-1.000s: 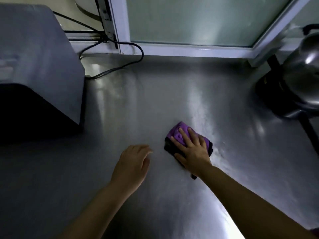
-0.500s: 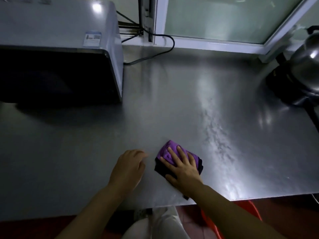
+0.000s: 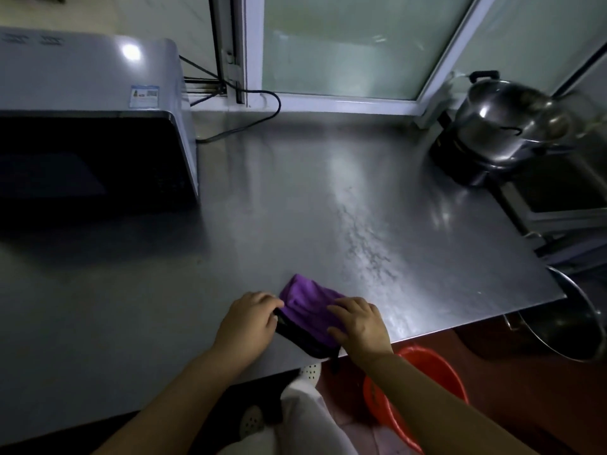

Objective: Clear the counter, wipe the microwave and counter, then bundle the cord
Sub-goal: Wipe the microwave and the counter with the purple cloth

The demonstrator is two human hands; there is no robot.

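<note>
Folded purple microfibre cloth point(image 3: 310, 311) lay at near edge of brushed steel counter point(image 3: 328, 208); left hand point(image 3: 248, 323) curled, fingertips pinching its left edge; right hand point(image 3: 359, 325) spread flat on top; best refolded to a clean face, then wiped in overlapping strokes toward grey microwave point(image 3: 95, 126) at far left

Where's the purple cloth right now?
The purple cloth lies at the counter's near edge, between the left hand and right hand, above the red bucket.

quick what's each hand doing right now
Left hand: fingers curled on the left edge of the cloth, gripping it.
Right hand: open, pressing flat on the cloth.
</note>
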